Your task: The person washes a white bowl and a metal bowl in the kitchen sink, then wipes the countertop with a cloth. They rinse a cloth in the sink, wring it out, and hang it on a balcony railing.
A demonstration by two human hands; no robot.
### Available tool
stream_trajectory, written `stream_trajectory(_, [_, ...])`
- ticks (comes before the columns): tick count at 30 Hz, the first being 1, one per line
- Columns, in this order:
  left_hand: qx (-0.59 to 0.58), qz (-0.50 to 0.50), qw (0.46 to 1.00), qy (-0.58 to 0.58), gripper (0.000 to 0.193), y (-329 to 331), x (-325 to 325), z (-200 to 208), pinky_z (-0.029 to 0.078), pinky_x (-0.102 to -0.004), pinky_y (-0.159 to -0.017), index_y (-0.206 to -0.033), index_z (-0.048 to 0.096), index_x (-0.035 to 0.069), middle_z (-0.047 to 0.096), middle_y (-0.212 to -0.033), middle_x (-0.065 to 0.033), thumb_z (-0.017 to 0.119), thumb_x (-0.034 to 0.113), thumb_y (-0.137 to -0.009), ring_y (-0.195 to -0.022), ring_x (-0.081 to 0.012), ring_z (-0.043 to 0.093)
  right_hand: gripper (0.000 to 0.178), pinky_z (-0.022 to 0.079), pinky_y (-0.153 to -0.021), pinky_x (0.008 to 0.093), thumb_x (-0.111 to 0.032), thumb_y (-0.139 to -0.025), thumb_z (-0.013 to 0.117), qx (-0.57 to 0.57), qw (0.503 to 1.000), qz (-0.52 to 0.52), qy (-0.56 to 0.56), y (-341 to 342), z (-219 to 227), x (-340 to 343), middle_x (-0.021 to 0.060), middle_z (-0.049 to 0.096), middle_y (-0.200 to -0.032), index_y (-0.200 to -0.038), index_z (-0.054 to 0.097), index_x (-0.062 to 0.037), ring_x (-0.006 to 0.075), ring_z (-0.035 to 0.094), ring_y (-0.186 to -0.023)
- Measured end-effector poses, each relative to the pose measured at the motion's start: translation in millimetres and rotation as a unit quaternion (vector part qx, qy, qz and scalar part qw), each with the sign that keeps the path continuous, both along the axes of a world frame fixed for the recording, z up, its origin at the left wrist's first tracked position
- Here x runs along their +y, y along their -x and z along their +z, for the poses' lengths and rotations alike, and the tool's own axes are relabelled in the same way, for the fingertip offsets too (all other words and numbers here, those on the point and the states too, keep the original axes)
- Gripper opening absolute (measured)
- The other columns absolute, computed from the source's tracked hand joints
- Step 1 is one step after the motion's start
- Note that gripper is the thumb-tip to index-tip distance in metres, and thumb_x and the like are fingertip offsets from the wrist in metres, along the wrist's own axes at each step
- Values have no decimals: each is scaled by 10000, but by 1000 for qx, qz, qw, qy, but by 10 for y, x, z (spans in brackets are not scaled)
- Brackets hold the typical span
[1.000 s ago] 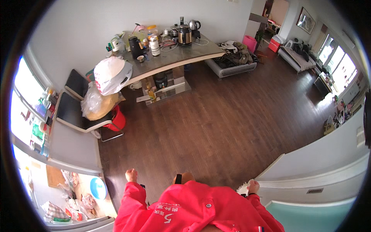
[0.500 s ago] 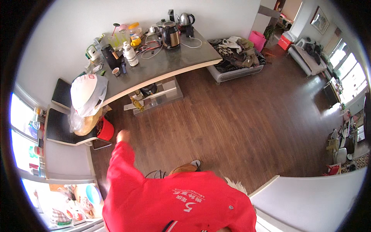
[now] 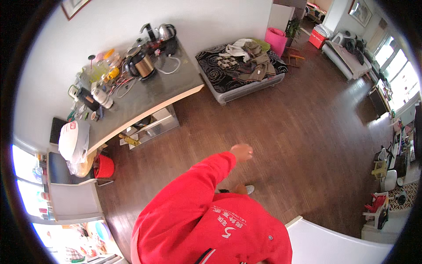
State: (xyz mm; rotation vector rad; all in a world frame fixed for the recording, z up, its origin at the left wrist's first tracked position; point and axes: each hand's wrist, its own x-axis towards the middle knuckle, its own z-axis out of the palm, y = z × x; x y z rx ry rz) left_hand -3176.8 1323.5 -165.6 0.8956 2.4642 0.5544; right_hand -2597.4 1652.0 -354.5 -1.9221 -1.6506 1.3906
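Observation:
My left hand (image 3: 241,152) is out in front of my body at the end of a red sleeve (image 3: 200,176), above the brown wood floor (image 3: 281,154). Its fingers are curled in, and no object shows in them. It touches nothing; the red jacket front (image 3: 246,220) and one shoe (image 3: 249,189) are nearest. My right hand is out of sight.
To the left, a long counter (image 3: 145,99) carries kettles (image 3: 140,64), bottles and cups. A red bucket (image 3: 104,166) stands by its near end. Ahead is a low bed (image 3: 211,72) with clothes on it. A white partition (image 3: 334,237) rises at the lower right.
My left hand has swung from beside the red bucket rightward, across the front of my body. The whole view has turned right, so the counter and bed sit further left.

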Motion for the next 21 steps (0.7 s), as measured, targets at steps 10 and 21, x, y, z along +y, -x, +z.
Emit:
stream_trajectory(10, [95,221,970,46,383,1690,-745,23,426,-454,-928,-1043,626,60,571,-1159,-179,656,285,-734,-1116,-370,512,220,427,-577,243,-247,-814,643,84,987,-107,-86,2387,755,1884,-15,564,-684,-775,663,-31,90,511,-627])
stream_trajectory(21, [128,24,971,199,250,4033,1542,-538,500,-426,-608,-918,614,66,644,-814,-137,608,286,-799,-759,-337,632,252,497,-398,329,-246,-810,620,79,934,-347,-31,3537,1017,3873,53,585,-710,-916,660,-21,148,538,-547])
